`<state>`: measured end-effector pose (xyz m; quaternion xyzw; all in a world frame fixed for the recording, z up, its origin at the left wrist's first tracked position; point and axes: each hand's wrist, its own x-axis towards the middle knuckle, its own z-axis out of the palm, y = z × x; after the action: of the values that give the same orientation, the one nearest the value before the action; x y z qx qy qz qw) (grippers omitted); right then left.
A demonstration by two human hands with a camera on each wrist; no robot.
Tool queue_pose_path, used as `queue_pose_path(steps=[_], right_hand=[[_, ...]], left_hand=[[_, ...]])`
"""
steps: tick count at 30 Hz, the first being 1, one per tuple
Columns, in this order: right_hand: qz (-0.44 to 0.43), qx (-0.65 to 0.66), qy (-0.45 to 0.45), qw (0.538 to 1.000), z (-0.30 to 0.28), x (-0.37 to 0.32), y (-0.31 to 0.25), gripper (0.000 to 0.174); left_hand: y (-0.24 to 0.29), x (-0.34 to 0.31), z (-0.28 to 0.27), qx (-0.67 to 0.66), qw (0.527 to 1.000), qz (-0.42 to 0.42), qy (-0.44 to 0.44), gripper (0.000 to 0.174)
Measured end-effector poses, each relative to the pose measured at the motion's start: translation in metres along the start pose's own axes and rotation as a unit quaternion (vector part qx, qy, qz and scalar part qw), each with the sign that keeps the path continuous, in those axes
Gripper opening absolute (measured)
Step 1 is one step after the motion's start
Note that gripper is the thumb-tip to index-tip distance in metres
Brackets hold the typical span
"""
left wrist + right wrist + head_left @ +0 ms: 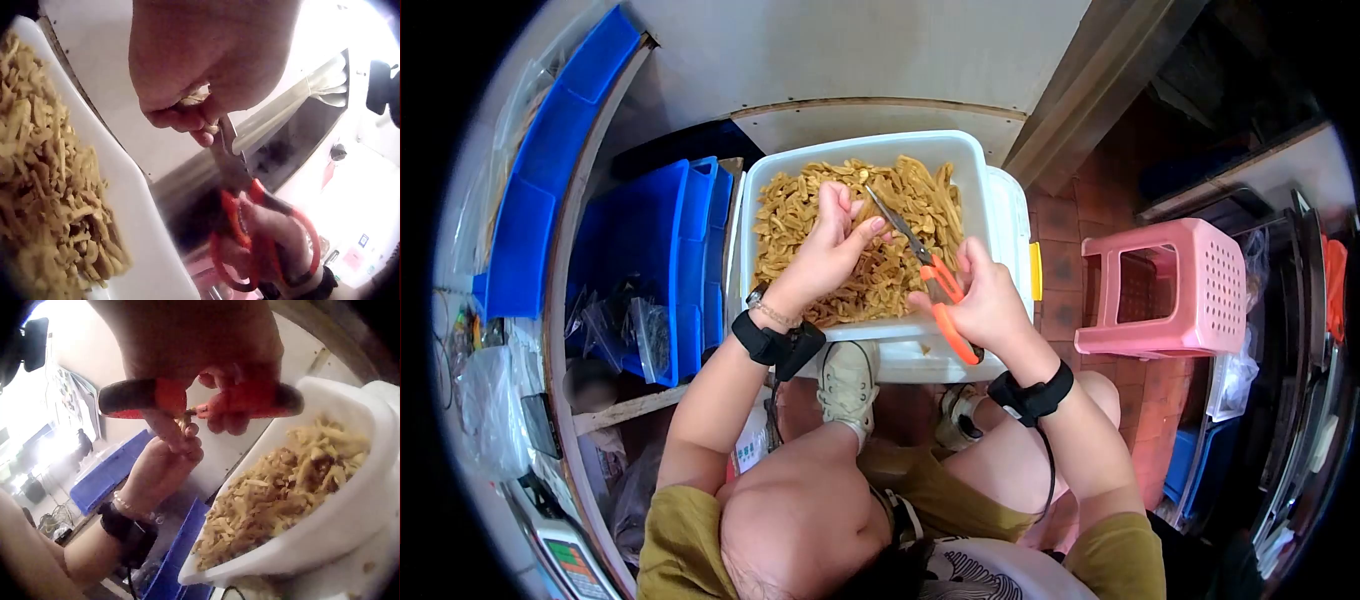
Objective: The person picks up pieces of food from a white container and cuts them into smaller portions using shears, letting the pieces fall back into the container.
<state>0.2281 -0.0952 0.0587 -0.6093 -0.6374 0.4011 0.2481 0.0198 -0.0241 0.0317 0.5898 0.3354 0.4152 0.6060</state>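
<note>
Over a white tub (750, 215) filled with yellow-brown dried pieces (790, 210), the left hand (825, 255) pinches a small piece (195, 98) between thumb and fingers. In the right hand (990, 305) are orange-handled scissors (919, 252), fingers through the loops, blades pointing up and left toward the left fingertips. The left wrist view shows the blades (228, 156) right at the pinched piece. How far apart the blades stand is hard to tell.
Blue bins (632, 265) stand left of the tub, and a white lid (1008, 225) lies beside it at the right. Farther right is a pink stool (1190, 290). The person's shoes (847, 390) are just below the tub.
</note>
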Motion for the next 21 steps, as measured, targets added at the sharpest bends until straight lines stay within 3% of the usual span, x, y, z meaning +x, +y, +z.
queue_pose_path(steps=[4,6,7,13,16,18,19,21], right_hand=[[0.053,-0.001,-0.040,0.998,-0.010,0.001,-0.007,0.067],[0.040,0.020,-0.046,0.998,-0.007,0.001,-0.002,0.070],[0.040,0.021,-0.045,0.998,-0.004,0.002,0.002,0.070],[0.016,0.025,-0.032,0.999,-0.005,0.004,-0.002,0.071],[0.065,0.008,-0.047,0.997,-0.010,0.005,-0.006,0.073],[0.056,-0.005,-0.007,0.998,-0.003,0.009,0.003,0.075],[0.057,-0.005,-0.007,0.998,-0.004,0.008,0.002,0.075],[0.052,-0.043,0.014,0.998,-0.007,0.005,-0.001,0.075]], left_hand=[[0.013,-0.005,0.005,0.071,0.997,-0.013,-0.005,0.027],[0.017,-0.011,0.012,0.204,0.977,-0.016,-0.056,0.028],[0.010,-0.013,0.016,0.285,0.958,0.011,-0.038,0.030],[0.012,-0.012,0.013,0.328,0.944,0.018,-0.026,0.029],[-0.004,-0.009,0.002,0.310,0.950,0.028,0.013,0.029],[-0.009,-0.007,0.000,0.136,0.989,-0.036,0.046,0.027],[-0.010,-0.006,-0.001,0.135,0.989,-0.036,0.046,0.027],[-0.008,-0.005,-0.002,-0.004,0.995,-0.074,0.065,0.025]])
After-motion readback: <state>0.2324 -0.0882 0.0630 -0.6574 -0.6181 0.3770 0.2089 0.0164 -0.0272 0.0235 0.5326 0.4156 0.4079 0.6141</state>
